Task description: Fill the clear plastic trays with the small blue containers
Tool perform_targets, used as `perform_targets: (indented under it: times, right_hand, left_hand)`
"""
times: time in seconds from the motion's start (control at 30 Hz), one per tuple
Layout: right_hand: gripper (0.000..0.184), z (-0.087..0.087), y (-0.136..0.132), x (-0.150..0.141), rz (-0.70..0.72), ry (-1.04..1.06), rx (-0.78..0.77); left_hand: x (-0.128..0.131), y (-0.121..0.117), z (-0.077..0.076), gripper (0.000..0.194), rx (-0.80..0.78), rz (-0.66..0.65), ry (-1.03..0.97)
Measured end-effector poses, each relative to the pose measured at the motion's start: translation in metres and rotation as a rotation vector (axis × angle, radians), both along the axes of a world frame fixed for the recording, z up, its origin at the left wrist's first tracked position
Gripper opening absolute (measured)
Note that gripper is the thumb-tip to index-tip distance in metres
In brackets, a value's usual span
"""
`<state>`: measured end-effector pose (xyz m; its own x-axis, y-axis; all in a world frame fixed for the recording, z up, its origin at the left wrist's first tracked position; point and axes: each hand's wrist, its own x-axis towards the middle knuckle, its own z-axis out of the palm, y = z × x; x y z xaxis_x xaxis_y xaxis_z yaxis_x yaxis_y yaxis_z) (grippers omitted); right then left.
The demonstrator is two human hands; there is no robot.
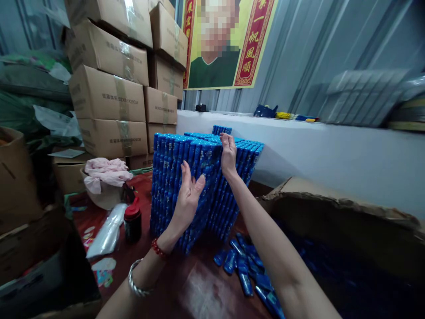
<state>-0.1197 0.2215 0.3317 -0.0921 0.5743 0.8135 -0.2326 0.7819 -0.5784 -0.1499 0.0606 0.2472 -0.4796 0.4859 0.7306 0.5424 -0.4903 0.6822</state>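
A tall block of small blue packets [168, 181], stacked in close rows, stands in the middle of the dark red table. My left hand [188, 197] is at its near face, thumb apart and fingers stretched upward. Higher up, my right hand [228, 156] lies along the block's near right part, fingers straight and palm turned left. Neither hand holds a packet; whether the palms press on the block I cannot tell. Several loose blue packets [243, 274] are scattered on the table below my right forearm.
At right is a large cardboard box [308, 195] with more blue packets inside. A red-lidded bottle [133, 221], a clear plastic bag [108, 232] and a tub with pink cloth [108, 170] stand left. Stacked cartons [111, 95] rise behind, beside a white ledge [299, 146].
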Motion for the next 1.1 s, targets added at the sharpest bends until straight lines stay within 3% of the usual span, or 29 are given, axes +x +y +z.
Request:
perform_targets:
  times: [0.1, 0.17, 0.23, 0.3, 0.37, 0.43, 0.53, 0.67, 0.77, 0.9, 1.1]
  right_hand:
    - [0.043, -0.048, -0.016, 0.034, -0.030, 0.057, 0.015]
    - [0.042, -0.095, -0.019, 0.070, -0.090, 0.042, -0.022]
    - [0.045, -0.151, -0.015, 0.114, -0.204, -0.129, -0.109]
    - [0.053, -0.209, -0.006, 0.159, -0.388, -0.563, -0.231]
    - [0.055, -0.257, 0.004, 0.198, -0.458, -0.743, -0.322]
    - [0.052, -0.289, 0.013, 0.221, -0.496, -0.866, -0.368]
    - [0.044, -0.309, 0.026, 0.224, -0.474, -1.050, -0.375]
    - [0.039, -0.315, 0.043, 0.198, -0.385, -1.284, -0.353]
    - [0.040, -0.322, 0.051, 0.187, -0.343, -1.424, -0.352]
    - [0.041, -0.333, 0.044, 0.198, -0.295, -1.510, -0.345]
    - [0.038, -0.333, -0.015, 0.240, -0.247, -1.450, -0.321]
  left_hand:
    - [0.003, -0.019, -0.025, 0.060, 0.014, -0.022, -0.034]
    - [0.007, -0.037, -0.056, 0.055, 0.079, 0.018, -0.056]
    - [0.012, -0.055, -0.105, 0.046, 0.082, 0.060, -0.091]
    - [0.021, -0.066, -0.163, 0.032, -0.105, 0.071, -0.111]
    - [0.033, -0.063, -0.217, 0.030, -0.454, -0.116, -0.109]
    - [0.047, -0.042, -0.256, 0.035, -0.640, -0.330, 0.003]
    - [0.068, 0.015, -0.282, 0.042, -0.720, -0.393, 0.220]
    - [0.092, 0.096, -0.287, 0.046, -0.803, -0.218, 0.510]
    - [0.105, 0.130, -0.289, 0.047, -0.811, -0.144, 0.579]
    - [0.116, 0.130, -0.296, 0.045, -0.838, -0.139, 0.613]
    - [0.149, 0.072, -0.308, 0.046, -0.756, -0.224, 0.707]
